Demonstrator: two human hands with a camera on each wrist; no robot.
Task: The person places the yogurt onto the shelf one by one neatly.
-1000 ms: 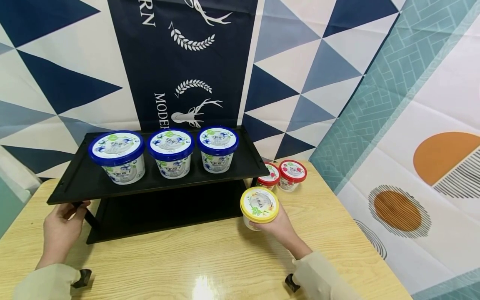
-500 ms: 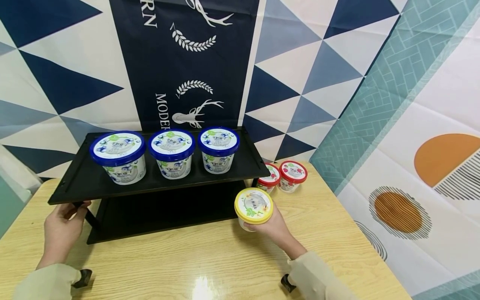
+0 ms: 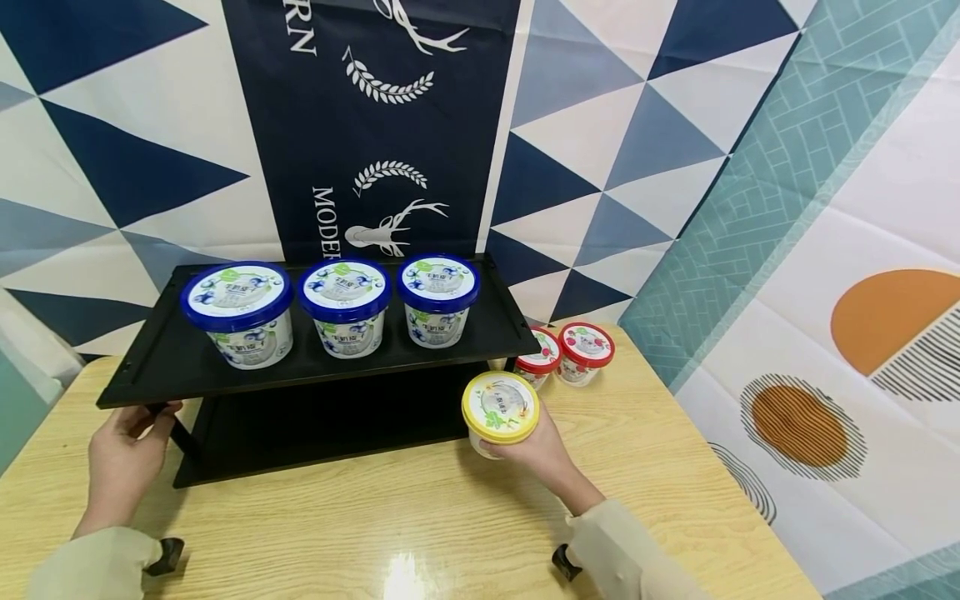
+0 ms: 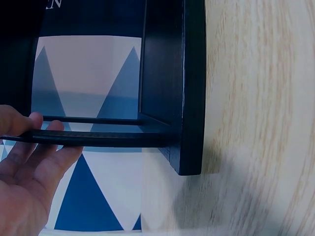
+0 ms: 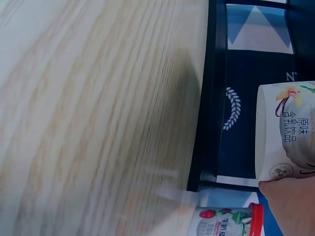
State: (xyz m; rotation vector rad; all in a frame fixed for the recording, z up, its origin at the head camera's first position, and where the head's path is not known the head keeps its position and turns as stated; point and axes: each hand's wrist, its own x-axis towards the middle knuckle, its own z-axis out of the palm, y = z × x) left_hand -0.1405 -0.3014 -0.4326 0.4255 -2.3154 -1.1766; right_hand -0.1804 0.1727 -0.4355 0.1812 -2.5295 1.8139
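My right hand [image 3: 536, 446] grips a yellow-lidded tub [image 3: 501, 408] by its side, in front of the right end of a black two-tier shelf [image 3: 315, 379]. In the right wrist view this tub [image 5: 288, 130] shows its printed white wall, with my thumb at its base edge. My left hand [image 3: 123, 454] holds the shelf's front left post [image 3: 180, 435]; in the left wrist view the thumb and fingers close on the post [image 4: 108, 139] from opposite sides. On the upper tier stand three blue-lidded tubs, the left one [image 3: 251, 342], the middle one [image 3: 348, 333] and the right one [image 3: 435, 325].
Two red-lidded tubs, a nearer one [image 3: 538, 354] and a farther one [image 3: 585, 352], stand on the wooden table [image 3: 315, 533] beyond the shelf's right end. The upper tier overhangs the dark lower tier [image 3: 322, 425]. Patterned cloth [image 3: 570, 208] backs the table.
My right hand has moved left with the yellow-lidded tub, closer in front of the shelf's opening. My left hand stays on the post.
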